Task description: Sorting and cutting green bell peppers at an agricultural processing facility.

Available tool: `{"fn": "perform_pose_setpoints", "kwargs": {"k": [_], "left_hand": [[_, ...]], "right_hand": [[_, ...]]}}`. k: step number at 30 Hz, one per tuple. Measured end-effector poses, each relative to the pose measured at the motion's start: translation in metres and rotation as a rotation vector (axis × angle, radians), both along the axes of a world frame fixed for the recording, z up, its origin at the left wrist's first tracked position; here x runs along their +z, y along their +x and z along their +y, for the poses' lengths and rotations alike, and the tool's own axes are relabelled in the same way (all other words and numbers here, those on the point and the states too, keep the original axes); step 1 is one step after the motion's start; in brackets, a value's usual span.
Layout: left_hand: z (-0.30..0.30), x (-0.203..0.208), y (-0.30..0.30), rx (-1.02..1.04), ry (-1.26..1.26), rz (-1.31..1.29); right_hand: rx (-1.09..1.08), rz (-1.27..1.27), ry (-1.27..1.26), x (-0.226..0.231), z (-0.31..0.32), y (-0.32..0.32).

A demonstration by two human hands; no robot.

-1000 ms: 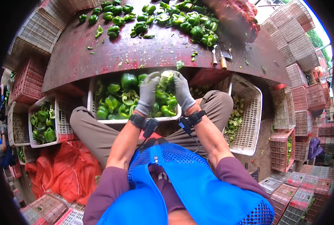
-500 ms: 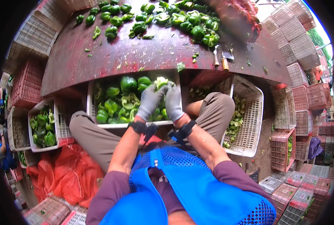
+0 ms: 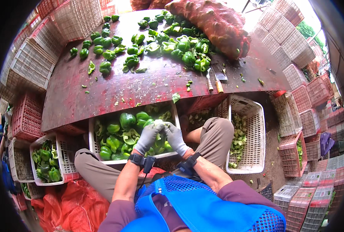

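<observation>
Stacked plastic crates ring a dark red table [image 3: 149,89] strewn with green peppers [image 3: 172,42], two knives [image 3: 214,79] and a red mesh sack [image 3: 214,23]. Below its edge, both gloved hands meet over a white crate [image 3: 92,149] full of peppers. The left hand [image 3: 148,138] and right hand [image 3: 176,138] pinch one pale-green pepper piece [image 3: 158,123] between their fingertips, fingers curled around it from either side, just above the crate's contents. Another white basket [image 3: 253,127] holds scraps.
</observation>
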State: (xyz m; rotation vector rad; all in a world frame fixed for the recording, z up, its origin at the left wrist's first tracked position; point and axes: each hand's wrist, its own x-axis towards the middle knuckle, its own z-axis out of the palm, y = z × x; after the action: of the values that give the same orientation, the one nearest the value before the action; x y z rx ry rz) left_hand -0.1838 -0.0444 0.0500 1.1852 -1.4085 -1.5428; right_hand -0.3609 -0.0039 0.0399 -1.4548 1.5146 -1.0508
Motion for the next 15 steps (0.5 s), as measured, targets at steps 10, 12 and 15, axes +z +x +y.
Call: {"fn": "perform_pose_setpoints", "kwargs": {"k": [10,12,15], "left_hand": [[0.017,0.023,0.020,-0.257,0.823,0.706],[0.023,0.015,0.018,-0.284,0.859,0.880],[0.033,0.006,0.011,-0.300,0.891,1.134]], "right_hand": [[0.525,0.113,-0.122,0.069,-0.008,-0.030],[0.533,0.193,-0.156,0.074,-0.011,-0.030],[0.344,0.014,-0.248,0.083,-0.007,-0.019]]}}
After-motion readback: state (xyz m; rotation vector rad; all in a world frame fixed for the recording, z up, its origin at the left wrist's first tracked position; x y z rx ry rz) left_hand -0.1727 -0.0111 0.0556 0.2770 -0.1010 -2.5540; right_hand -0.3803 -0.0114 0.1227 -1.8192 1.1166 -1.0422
